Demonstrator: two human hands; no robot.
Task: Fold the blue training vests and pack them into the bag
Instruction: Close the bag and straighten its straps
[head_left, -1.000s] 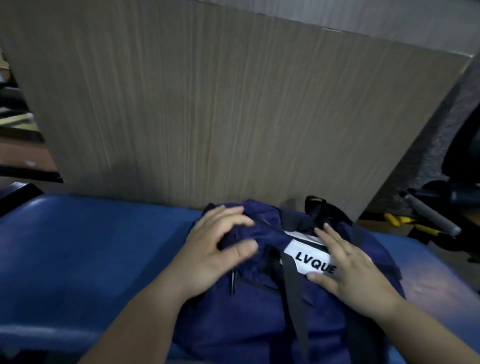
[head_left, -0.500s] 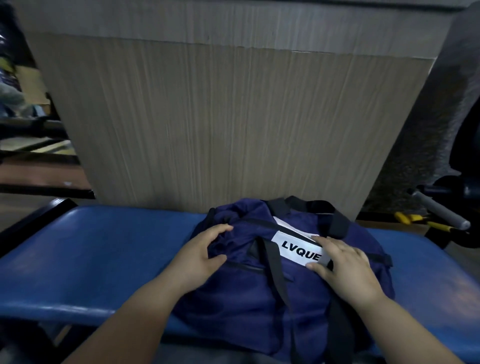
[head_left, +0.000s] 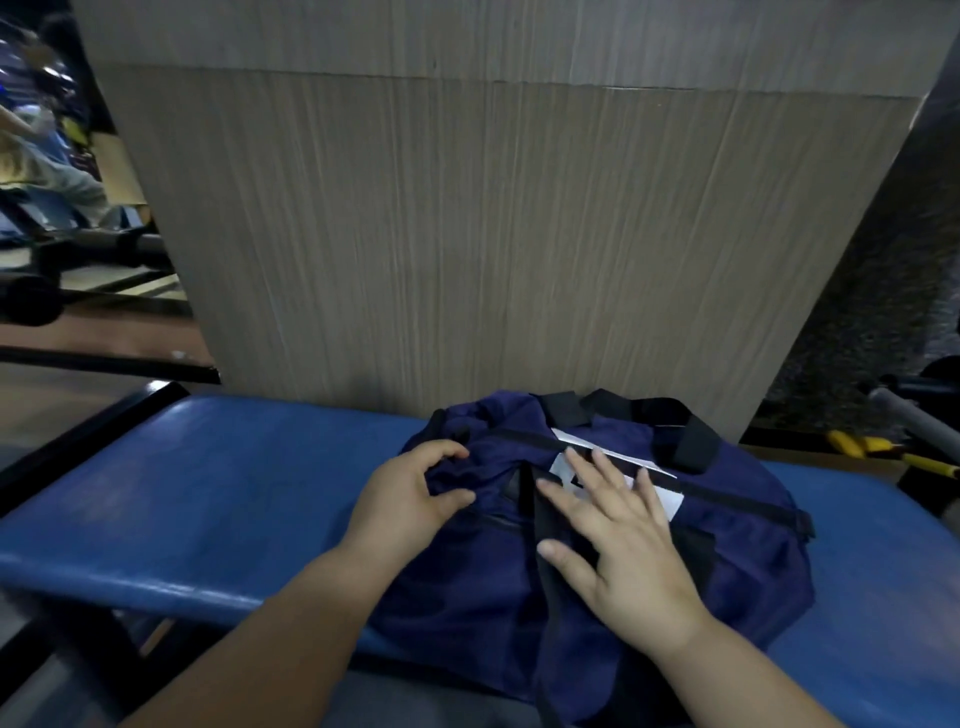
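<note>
A dark navy bag (head_left: 737, 561) with black straps and a white label (head_left: 667, 496) lies on the blue padded bench (head_left: 218, 493). My left hand (head_left: 405, 501) pinches a fold of the bag's navy fabric at its left end, near the zip. With fingers spread and straight, my right hand (head_left: 618, 535) lies flat on top of the bag and covers most of the label. No vest shows outside the bag, and its inside is hidden.
A tall wood-grain panel (head_left: 467, 234) stands right behind the bench. Yellow-handled tools (head_left: 883, 452) and a grey bar (head_left: 914, 415) lie on the floor at the right. A dark frame (head_left: 93, 415) and other equipment stand at the left.
My right hand slid left across the label and spread flat. My left hand closed its fingers on the fabric at the bag's left end. The view tilted upward.
</note>
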